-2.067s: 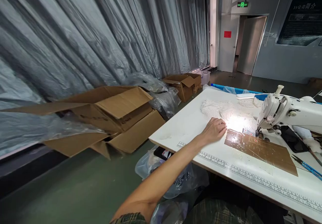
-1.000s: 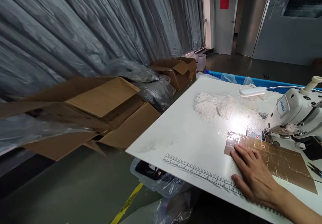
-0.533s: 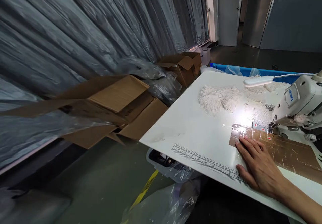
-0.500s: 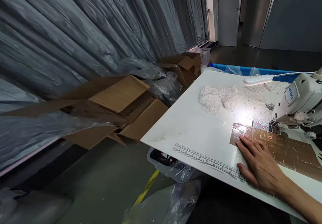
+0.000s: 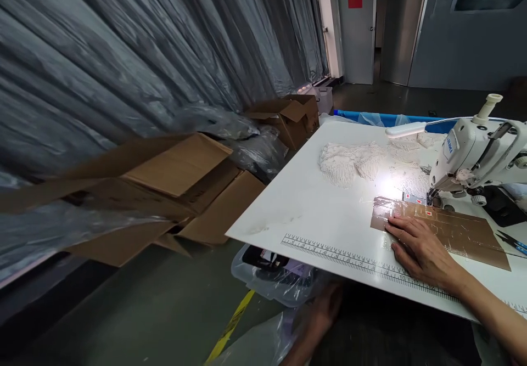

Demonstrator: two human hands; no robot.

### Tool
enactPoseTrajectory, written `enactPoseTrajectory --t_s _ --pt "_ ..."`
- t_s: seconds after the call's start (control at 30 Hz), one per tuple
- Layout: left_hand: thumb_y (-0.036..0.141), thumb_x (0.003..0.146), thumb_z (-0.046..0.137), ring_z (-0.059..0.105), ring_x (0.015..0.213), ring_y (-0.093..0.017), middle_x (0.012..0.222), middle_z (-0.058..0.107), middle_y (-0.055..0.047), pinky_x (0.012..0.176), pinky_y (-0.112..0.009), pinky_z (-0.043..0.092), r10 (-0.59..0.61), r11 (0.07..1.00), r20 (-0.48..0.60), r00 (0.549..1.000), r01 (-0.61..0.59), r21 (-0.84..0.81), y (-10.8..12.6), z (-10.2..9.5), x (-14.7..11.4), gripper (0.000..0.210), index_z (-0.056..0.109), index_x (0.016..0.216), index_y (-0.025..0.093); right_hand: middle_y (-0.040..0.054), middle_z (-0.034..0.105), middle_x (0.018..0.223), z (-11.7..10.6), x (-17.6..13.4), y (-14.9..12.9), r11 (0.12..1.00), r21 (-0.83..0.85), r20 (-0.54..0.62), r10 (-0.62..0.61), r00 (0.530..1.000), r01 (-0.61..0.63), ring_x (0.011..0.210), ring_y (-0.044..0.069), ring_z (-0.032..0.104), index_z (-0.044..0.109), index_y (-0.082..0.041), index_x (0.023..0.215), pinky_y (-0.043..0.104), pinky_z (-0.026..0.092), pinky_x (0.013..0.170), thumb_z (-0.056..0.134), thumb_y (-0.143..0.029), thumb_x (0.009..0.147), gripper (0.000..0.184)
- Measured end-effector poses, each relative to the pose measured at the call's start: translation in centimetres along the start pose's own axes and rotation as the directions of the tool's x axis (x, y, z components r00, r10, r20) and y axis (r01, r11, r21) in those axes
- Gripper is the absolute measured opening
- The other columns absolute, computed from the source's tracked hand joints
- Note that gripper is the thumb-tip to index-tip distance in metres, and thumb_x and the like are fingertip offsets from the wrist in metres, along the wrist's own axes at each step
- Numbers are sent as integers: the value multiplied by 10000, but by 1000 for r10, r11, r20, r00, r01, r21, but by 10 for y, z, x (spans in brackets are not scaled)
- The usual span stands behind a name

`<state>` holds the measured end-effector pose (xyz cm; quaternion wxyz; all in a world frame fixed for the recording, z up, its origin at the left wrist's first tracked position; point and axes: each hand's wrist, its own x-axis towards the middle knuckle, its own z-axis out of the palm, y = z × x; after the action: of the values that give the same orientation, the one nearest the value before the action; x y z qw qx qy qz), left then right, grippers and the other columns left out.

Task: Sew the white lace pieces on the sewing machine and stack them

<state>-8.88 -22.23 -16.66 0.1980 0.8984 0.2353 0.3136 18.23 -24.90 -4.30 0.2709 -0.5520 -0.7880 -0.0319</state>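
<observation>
My right hand (image 5: pixel 422 248) lies palm down on the white sewing table (image 5: pixel 263 207), fingers stretched over a brown sheet (image 5: pixel 465 231) covered with clear tape. Its thumb rests on the table near the printed ruler. Just beyond the sheet stands a white sewing machine (image 5: pixel 461 160), its lamp shining by the needle. Pieces of white lace (image 5: pixel 341 163) lie to the left of the machine. Below the table edge, my left hand (image 5: pixel 329 303) is in shadow beside a clear plastic bin (image 5: pixel 272 286); its fingers are dark and partly hidden.
Open cardboard boxes (image 5: pixel 177 163) stand on the floor to the left, by a grey curtain (image 5: pixel 144 53). Plastic bags (image 5: pixel 259 149) lie between them. Blue-handled snips (image 5: pixel 513 241) rest at the table's right. Yellow tape (image 5: pixel 230 325) marks the floor.
My left hand has come into view under the table edge beside the bin. The view has shifted right, showing more of the machine. My right hand stays on the brown sheet.
</observation>
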Motion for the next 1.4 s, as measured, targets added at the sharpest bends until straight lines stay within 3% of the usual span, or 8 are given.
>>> enactPoseTrajectory --t_s 0.1,0.2,0.33,0.5,0.93,1.17,1.3,1.4 --pt "234 1034 433 645 591 -125 738 676 -11 534 -245 545 160 985 -147 976 -167 -37 22 -18 9 198 619 985 188 176 661 1313 -1 2 -2 1000 2 -1 -6 1000 6 1249 319 593 639 -144 1280 555 504 1003 453 -238 988 358" --pt "248 971 506 628 567 -112 764 695 -18 524 -243 520 458 882 -210 863 -470 -8 49 -52 61 169 603 1069 151 184 674 1278 -3 5 -3 1000 3 -8 -22 1000 22 1233 314 600 640 -131 1260 533 513 980 440 -223 983 355" --pt "228 980 510 667 814 -194 941 686 -84 680 -320 560 402 886 -106 910 -357 296 41 -80 161 167 601 1101 158 177 683 1253 -4 6 -2 999 -8 -9 -31 999 31 1185 305 621 640 -147 1267 510 515 964 459 -225 971 355" --pt "222 996 440 591 854 -212 1005 595 -112 743 -348 555 148 922 156 977 -194 336 -11 -69 233 187 596 1050 133 178 676 1257 -6 7 -2 999 8 -11 -52 999 52 1201 311 605 649 -159 1266 512 512 958 453 -211 968 361" --pt "244 1033 420 597 949 -230 1072 617 -121 851 -412 552 128 937 154 980 -170 306 -9 -62 219 225 623 1054 149 209 679 1240 -19 11 -3 996 28 41 -83 996 82 1193 329 619 644 -95 1222 518 546 953 444 -195 977 332" --pt "319 924 665 683 803 -136 922 725 -10 984 -406 520 401 915 249 881 -377 -140 31 -78 167 288 605 678 183 73 753 977 -69 3 31 964 255 191 23 981 -72 849 208 721 715 -238 1048 342 614 742 418 -295 1015 304" --pt "417 897 683 611 1215 -265 1278 654 -121 1003 -457 518 244 966 183 952 -254 35 3 -84 204 322 642 1115 183 70 767 1035 -63 -7 54 944 254 51 202 978 -208 903 241 737 710 -258 1040 380 620 793 459 -352 983 274" --pt "447 988 544 477 1388 -302 1473 518 -153 1146 -526 398 -79 966 84 993 55 255 -33 -94 257 466 524 1367 178 51 767 976 -48 -14 63 936 273 -52 246 968 -223 871 228 739 705 -268 1007 351 619 767 476 -360 972 249"
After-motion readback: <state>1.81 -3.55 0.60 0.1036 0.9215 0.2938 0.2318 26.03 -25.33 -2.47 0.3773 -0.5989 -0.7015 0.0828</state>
